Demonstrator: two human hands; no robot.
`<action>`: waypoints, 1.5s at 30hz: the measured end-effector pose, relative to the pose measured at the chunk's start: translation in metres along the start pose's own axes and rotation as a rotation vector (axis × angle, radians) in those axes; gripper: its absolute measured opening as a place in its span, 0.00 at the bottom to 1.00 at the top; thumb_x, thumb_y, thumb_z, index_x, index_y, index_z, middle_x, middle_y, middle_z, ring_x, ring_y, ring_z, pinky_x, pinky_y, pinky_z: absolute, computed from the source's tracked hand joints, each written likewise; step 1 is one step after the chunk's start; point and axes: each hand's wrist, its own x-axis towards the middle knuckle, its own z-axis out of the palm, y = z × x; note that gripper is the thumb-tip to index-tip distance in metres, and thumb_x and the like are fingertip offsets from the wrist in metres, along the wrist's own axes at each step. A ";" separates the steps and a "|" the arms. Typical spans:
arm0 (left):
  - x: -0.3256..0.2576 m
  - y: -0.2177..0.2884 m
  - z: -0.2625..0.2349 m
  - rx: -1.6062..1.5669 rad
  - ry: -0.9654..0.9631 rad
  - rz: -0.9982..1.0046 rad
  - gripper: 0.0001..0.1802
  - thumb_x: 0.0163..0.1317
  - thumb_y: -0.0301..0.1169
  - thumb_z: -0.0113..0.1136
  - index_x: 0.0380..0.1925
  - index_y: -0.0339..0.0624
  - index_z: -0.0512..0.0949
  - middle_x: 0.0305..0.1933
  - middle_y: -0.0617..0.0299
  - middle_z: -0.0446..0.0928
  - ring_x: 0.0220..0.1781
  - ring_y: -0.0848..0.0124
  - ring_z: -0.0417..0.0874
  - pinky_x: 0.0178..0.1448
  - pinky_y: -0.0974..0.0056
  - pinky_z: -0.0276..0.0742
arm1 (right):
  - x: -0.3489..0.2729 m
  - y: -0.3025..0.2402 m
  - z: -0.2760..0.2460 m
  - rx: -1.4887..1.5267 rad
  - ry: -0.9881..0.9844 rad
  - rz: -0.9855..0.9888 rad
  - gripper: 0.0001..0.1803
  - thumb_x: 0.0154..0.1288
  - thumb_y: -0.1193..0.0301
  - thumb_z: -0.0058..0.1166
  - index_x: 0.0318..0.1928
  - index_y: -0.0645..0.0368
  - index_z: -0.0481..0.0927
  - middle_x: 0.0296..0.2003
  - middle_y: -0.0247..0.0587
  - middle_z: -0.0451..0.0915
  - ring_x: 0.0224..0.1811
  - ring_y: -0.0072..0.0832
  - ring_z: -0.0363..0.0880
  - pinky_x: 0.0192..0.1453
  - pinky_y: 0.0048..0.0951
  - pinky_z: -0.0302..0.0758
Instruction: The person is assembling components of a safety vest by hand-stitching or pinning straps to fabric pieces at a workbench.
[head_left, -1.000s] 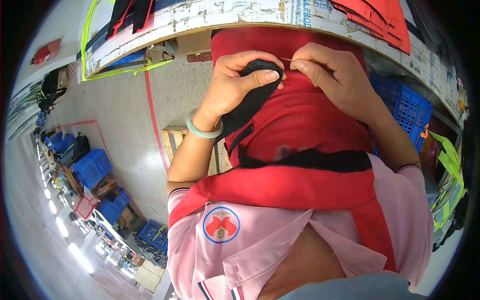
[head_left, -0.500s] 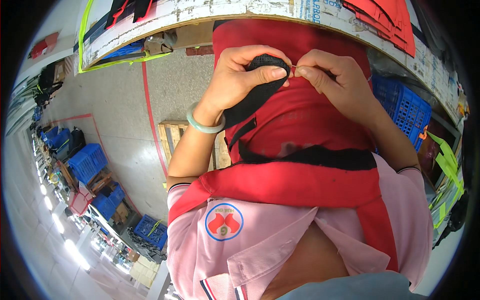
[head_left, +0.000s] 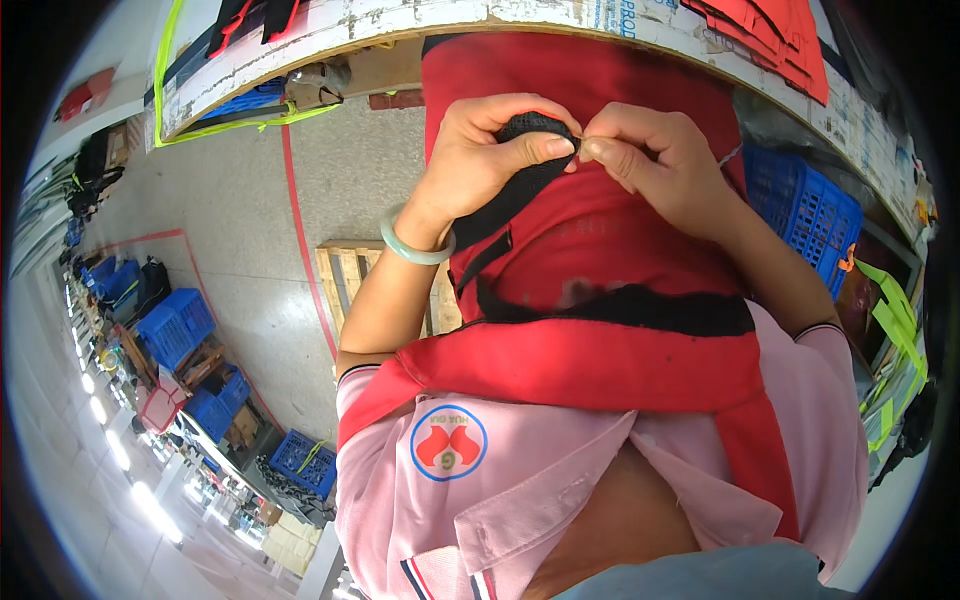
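one pink shirt lies closest to the view, with a red apron tied over it and running down over the lap. beyond the apron's upper band the left hand, a pale green bangle at its wrist, grips a black mesh strip: thumb pressed flat on top, fingers folded round behind. the strip's end is bent up between them, and its length trails back toward the wrist over the apron. the right hand has thumb and forefinger pinched together at a thin sliver, of which only a trace shows; whether it is a needle or some thread i cannot tell.

a second ago a clear gap parted the right fingertips from the strip, with the sliver bridging it; now they have come right up to its edge, next to the left thumb, so the work seems to sit at that edge, with the left hand steadying and the right doing the fine part.

farther off, a worn bench crosses the top, bearing red-orange sheets. a blue crate stands beyond the right forearm, and a wooden pallet lies past the left one.
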 end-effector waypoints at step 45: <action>0.012 -0.021 -0.014 -0.060 -0.037 -0.091 0.10 0.63 0.26 0.60 0.44 0.36 0.80 0.37 0.65 0.81 0.37 0.79 0.80 0.44 0.73 0.76 | -0.027 0.068 -0.162 -0.879 0.963 -0.255 0.10 0.65 0.67 0.56 0.44 0.53 0.84 0.37 0.32 0.82 0.39 0.23 0.78 0.47 0.25 0.72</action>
